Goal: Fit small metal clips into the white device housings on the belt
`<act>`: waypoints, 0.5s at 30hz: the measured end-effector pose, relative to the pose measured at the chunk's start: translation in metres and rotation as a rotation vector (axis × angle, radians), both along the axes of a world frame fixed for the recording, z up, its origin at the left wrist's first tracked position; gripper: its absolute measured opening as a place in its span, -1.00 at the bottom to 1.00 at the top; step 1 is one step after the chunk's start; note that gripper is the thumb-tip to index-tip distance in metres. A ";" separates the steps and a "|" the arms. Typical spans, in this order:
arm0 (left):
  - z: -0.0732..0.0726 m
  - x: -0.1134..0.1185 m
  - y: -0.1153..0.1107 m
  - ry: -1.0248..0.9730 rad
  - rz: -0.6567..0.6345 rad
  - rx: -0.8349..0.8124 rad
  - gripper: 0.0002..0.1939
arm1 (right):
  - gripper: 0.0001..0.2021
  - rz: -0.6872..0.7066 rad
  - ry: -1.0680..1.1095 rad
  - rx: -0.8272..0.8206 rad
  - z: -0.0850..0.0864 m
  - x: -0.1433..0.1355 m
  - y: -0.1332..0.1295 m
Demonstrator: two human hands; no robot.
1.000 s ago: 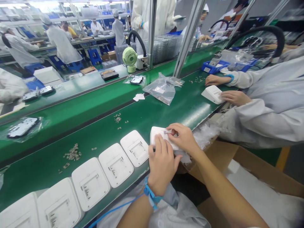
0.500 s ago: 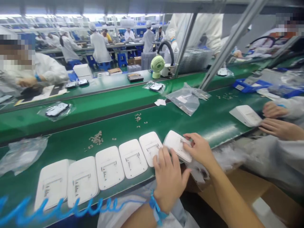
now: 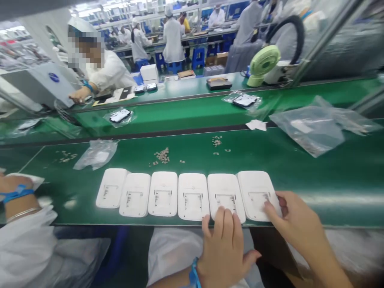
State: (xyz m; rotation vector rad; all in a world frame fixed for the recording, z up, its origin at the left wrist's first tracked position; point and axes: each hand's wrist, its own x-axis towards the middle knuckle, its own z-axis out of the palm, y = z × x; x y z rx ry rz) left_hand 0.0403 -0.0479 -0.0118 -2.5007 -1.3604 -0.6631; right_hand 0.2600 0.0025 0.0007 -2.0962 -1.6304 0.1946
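Observation:
Several white plastic housings [image 3: 163,182] with rounded corners lie side by side along the front of the green work surface, each with a recessed rectangular compartment. My right hand [image 3: 300,224] grips the rightmost housing [image 3: 256,182] by its right edge, thumb on top and fingers at the side. That housing lies against its neighbour. My left hand [image 3: 223,246], palm down with fingers stretched, touches the lower end of the adjacent housing [image 3: 223,184]; it holds nothing. A blue band [image 3: 194,274] circles my left wrist.
Small metal pieces [image 3: 162,156] lie in piles behind the row. Clear plastic bags [image 3: 312,124] rest at right and left. A co-worker's hand [image 3: 15,186] is at the left edge. Across the raised green strip [image 3: 180,114] stand a green fan [image 3: 264,62] and another worker.
The rightmost housing, tilted in my right hand before, now lies flat and aligned with the row. My view has swung left, so the row appears straighter. My left hand stays beside the neighbouring housing.

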 end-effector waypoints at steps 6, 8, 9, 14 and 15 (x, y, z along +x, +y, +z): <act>-0.022 -0.027 0.001 -0.135 0.105 0.142 -0.37 | -0.59 -0.006 0.071 -0.140 0.003 -0.039 0.001; -0.032 -0.033 0.004 -0.161 0.150 0.172 -0.39 | -0.57 0.005 0.095 -0.159 -0.001 -0.048 0.001; -0.038 -0.035 0.006 -0.158 0.171 0.202 -0.41 | -0.57 0.026 0.115 -0.165 -0.003 -0.049 0.003; -0.080 -0.032 0.011 -0.200 0.233 0.494 -0.63 | -0.61 0.406 0.185 -0.231 0.012 -0.026 0.046; -0.090 -0.030 0.012 -0.231 0.240 0.517 -0.64 | -0.61 0.485 0.172 -0.213 0.020 -0.018 0.063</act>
